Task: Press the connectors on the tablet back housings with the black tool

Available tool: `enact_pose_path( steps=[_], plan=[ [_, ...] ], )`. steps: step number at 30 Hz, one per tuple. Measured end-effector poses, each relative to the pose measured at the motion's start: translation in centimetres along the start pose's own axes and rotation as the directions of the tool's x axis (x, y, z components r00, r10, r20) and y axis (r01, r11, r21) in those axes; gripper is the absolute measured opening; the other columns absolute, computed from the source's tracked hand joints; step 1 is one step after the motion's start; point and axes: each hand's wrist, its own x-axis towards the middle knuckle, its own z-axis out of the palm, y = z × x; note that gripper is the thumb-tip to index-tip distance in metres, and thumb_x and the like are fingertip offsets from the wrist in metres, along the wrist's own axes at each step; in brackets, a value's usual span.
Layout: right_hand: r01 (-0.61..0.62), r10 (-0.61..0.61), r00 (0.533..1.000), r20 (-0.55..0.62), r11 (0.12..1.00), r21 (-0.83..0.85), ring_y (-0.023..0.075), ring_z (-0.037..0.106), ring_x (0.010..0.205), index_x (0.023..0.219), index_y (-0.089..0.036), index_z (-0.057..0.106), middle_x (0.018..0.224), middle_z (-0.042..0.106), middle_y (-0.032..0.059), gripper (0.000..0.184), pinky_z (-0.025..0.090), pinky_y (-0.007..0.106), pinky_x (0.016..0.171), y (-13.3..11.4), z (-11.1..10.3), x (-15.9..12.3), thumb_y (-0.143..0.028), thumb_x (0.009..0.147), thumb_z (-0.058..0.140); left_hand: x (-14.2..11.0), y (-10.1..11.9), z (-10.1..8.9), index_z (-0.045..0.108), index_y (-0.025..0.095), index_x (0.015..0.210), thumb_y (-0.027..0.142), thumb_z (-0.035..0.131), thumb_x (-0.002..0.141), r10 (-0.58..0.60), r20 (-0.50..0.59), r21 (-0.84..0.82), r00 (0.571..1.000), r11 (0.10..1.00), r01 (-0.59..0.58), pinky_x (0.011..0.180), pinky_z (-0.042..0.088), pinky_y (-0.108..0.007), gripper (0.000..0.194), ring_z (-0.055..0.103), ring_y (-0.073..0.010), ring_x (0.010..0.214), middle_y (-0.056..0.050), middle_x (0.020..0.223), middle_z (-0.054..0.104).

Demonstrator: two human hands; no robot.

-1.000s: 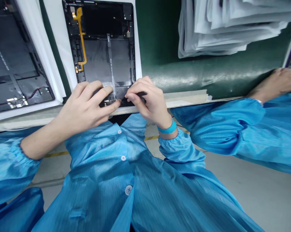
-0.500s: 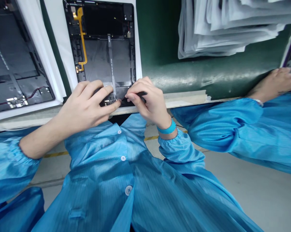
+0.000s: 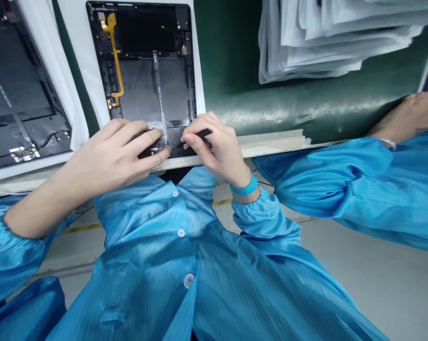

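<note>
Two hands, the left hand (image 3: pixel 107 161) and right hand (image 3: pixel 217 154), work at the lower edge of the black tablet housing (image 3: pixel 153 90), upper centre: the left's fingers (image 3: pixel 139 135) grip a small circuit board (image 3: pixel 156 150), seemingly to steady it, the right's fingers (image 3: pixel 194 138) narrowly pinch a thin black strip (image 3: pixel 204 133).

Left hand (image 3: pixel 118 154) on small circuit board (image 3: pixel 156 150), right hand (image 3: pixel 217 154) pinching black strip (image 3: pixel 202 133), tablet chassis (image 3: pixel 143 66) above
</note>
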Motion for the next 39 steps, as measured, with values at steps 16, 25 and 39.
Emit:
enact_pose_path(
  steps=[16,25,39],
  plan=[
    [-0.069,0.071,0.997,0.029,0.996,-0.055,0.0222,0.071,0.091,0.103,-0.026,0.066,0.091,0.07,0.0027,0.048,0.059,0.048,0.1,0.9,-2.4,0.6,-0.059,0.122,0.037,0.3,0.7,0.9,0.069,0.023,0.149,0.026,0.068,0.112,0.034,-0.117,0.129,0.993,0.992,-0.018,0.092,0.066,-0.053,0.037,0.074,-0.0388,0.125,-0.017,0.144,0.075],
    [-0.003,0.003,1.0,-0.005,0.994,-0.109,0.0211,0.069,0.085,0.097,-0.026,0.064,0.087,0.067,0.002,0.046,0.057,0.05,0.096,0.9,-3.3,0.4,-0.056,0.123,0.039,0.0,0.5,1.3,0.068,0.029,0.151,0.027,0.064,0.113,-0.011,-0.084,0.067,0.996,0.998,0.016,0.097,0.066,-0.057,0.038,0.07,-0.0365,0.131,-0.014,0.151,0.071],
    [0.044,-0.027,0.991,0.129,0.99,-0.133,0.0229,0.07,0.09,0.097,-0.026,0.063,0.087,0.065,0.0024,0.049,0.058,0.051,0.099,1.4,-2.8,0.9,-0.061,0.122,0.037,0.0,0.5,1.2,0.071,0.03,0.15,0.027,0.063,0.114,-0.075,-0.029,-0.054,0.997,0.996,0.074,0.107,0.064,-0.069,0.037,0.069,-0.0414,0.138,-0.014,0.155,0.07]
  ],
)
